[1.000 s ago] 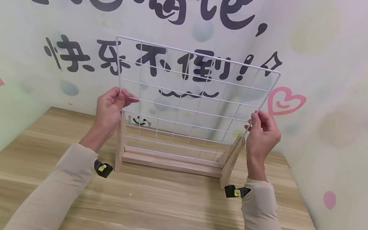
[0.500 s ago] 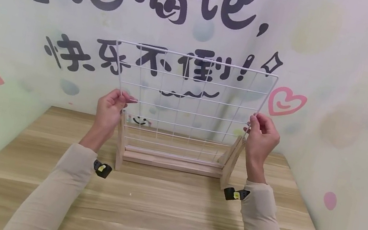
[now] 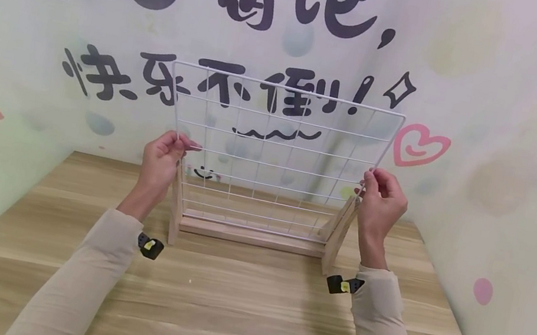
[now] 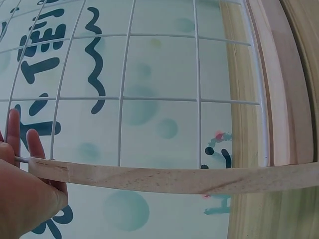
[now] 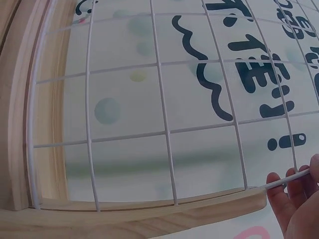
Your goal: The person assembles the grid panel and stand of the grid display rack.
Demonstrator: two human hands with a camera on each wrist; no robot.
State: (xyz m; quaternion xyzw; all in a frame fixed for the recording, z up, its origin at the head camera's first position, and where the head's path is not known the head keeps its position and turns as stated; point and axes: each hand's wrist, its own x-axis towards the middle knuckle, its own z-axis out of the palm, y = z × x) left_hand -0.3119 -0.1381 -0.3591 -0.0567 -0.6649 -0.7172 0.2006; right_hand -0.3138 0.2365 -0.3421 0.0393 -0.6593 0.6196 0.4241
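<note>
A white wire grid panel point(image 3: 290, 89) stands upright in a pale wooden stand point(image 3: 252, 237) at the middle of the table. Its bottom wire lies close by the stand's crossbar; whether it touches cannot be told. My left hand point(image 3: 160, 160) pinches the panel's left edge wire, just above the stand's left upright point(image 4: 149, 178). On the opposite side, my right hand point(image 3: 383, 204) pinches the right edge wire, above the tip of the right upright point(image 5: 149, 218). Some fingertips reach behind the grid and are partly hidden.
The stand rests on a wood-grain table point(image 3: 221, 315). Close behind it rises a white wall point(image 3: 125, 34) with large black lettering and coloured spots. Another wall point(image 3: 522, 194) borders the right side, and a pale wall also stands at left.
The grid panel has come down a little between the uprights, its bottom wire nearer the crossbar. Both hands have sunk slightly with it, still pinching its edges. The head view has shifted slightly.
</note>
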